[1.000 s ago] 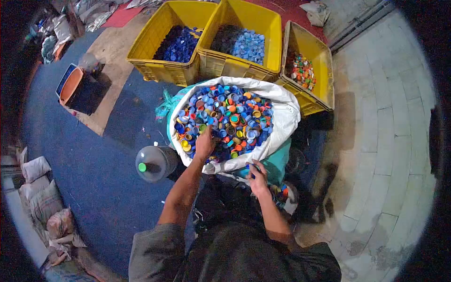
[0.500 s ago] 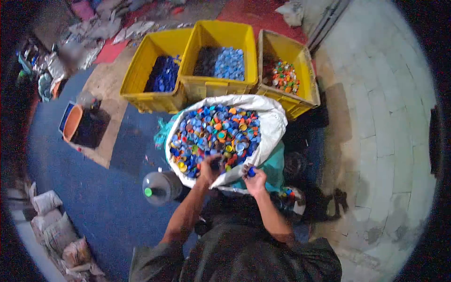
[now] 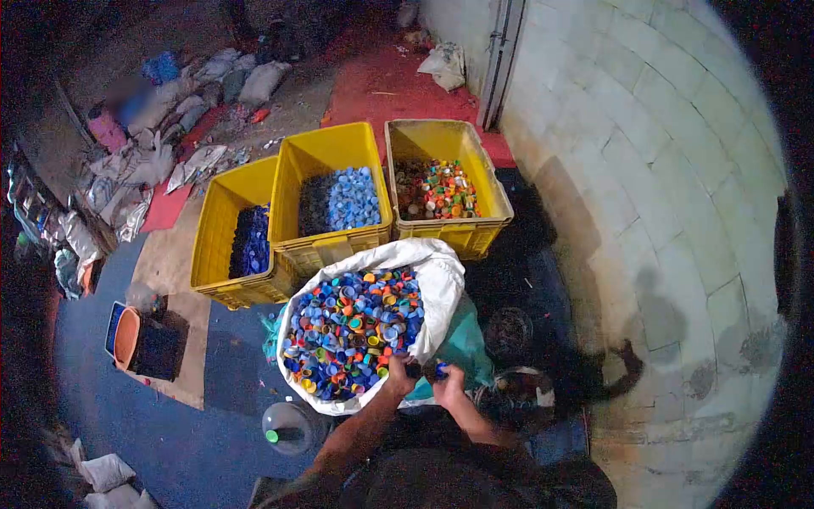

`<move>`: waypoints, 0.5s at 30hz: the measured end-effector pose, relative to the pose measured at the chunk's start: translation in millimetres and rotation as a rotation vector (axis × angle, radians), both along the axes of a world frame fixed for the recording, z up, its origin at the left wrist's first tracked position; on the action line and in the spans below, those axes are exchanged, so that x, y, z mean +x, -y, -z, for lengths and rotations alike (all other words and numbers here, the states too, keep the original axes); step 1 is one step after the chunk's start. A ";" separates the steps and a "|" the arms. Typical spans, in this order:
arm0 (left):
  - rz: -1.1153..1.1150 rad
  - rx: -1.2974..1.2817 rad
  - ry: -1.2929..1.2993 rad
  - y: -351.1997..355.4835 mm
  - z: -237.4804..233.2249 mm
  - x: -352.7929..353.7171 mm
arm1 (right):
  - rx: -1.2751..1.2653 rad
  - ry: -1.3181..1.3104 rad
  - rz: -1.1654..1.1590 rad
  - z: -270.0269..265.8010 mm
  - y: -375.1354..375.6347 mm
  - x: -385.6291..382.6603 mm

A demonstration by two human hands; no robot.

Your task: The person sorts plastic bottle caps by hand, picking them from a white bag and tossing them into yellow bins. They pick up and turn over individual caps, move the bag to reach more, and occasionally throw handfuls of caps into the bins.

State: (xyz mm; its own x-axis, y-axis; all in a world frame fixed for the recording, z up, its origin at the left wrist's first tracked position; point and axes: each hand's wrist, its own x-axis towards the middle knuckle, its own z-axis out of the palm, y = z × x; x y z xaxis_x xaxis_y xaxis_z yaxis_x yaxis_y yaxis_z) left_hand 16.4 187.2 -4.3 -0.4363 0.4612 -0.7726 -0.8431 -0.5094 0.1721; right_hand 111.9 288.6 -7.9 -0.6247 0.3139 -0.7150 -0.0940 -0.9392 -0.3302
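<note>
Multicoloured bottle caps (image 3: 352, 318) fill a white sack (image 3: 441, 293) in front of me. My left hand (image 3: 398, 377) is at the sack's near right edge, its fingers curled inward; something dark shows at the fingertips, too small to name. Beside it, a short gap away, my right hand (image 3: 449, 386) pinches a blue bottle cap (image 3: 441, 370). Both hands are just outside the heap, over the sack's rim and the green cloth (image 3: 465, 343) at its right side.
Beyond the sack stand three yellow crates: the left crate (image 3: 212, 233) with dark blue caps, the middle crate (image 3: 288, 170) with black and light blue ones, the right crate (image 3: 487, 182) with mixed colours. A large clear bottle (image 3: 292, 424) lies left of my arms. A wall (image 3: 661, 212) rises at right.
My view has shifted, so the crates and sack appear lower and further left. My left hand has come out of the caps to the rim, near my right hand, which still holds the blue cap.
</note>
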 end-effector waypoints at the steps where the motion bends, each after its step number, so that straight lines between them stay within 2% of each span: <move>1: 0.040 0.018 0.007 -11.4 -36.4 -11.0 | 0.002 -0.012 -0.022 -9.3 -10.2 -12.0; 2: -0.013 0.048 -0.066 -33.5 -61.6 -29.3 | 0.002 -0.023 -0.045 -25.3 -21.9 -30.0; 3: -0.067 0.082 -0.137 -55.6 -86.0 -47.5 | 0.091 -0.029 -0.053 -6.5 -41.4 -50.2; 4: 0.024 0.133 -0.351 -69.1 -77.3 -79.9 | 0.197 -0.096 -0.044 -35.0 -59.7 -85.8; 5: -0.030 0.186 -0.343 -81.4 -115.7 -107.8 | 0.182 -0.184 -0.106 -150.9 -62.6 -108.6; 7: -0.137 0.296 -0.324 -105.2 -201.7 -161.9 | 0.165 -0.308 -0.024 -194.5 -99.7 -160.3; 8: -0.258 0.478 -0.521 -112.1 -233.2 -186.6 | 0.201 -0.391 0.001 -214.3 -117.1 -181.2; 9: -0.246 0.403 -0.437 -103.8 -283.9 -190.1 | 0.232 -0.476 0.027 -234.1 -134.5 -202.0; 10: -0.227 0.378 -0.518 -90.6 -287.9 -199.6 | 0.111 -0.552 0.067 -235.9 -149.0 -216.9; 11: -0.211 0.351 -0.598 -77.6 -291.2 -209.4 | 0.269 -0.614 0.075 -246.3 -152.6 -214.4; 12: -0.199 0.323 -0.676 -64.5 -294.4 -219.1 | 0.306 -0.603 0.071 -253.1 -150.8 -210.5; 13: -0.296 0.193 -0.609 -52.5 -307.2 -210.7 | 0.342 -0.591 0.065 -253.8 -148.5 -206.2; 15: -0.402 0.036 -0.706 -13.0 -283.7 -205.2 | 0.336 -0.446 0.062 -213.1 -150.9 -195.4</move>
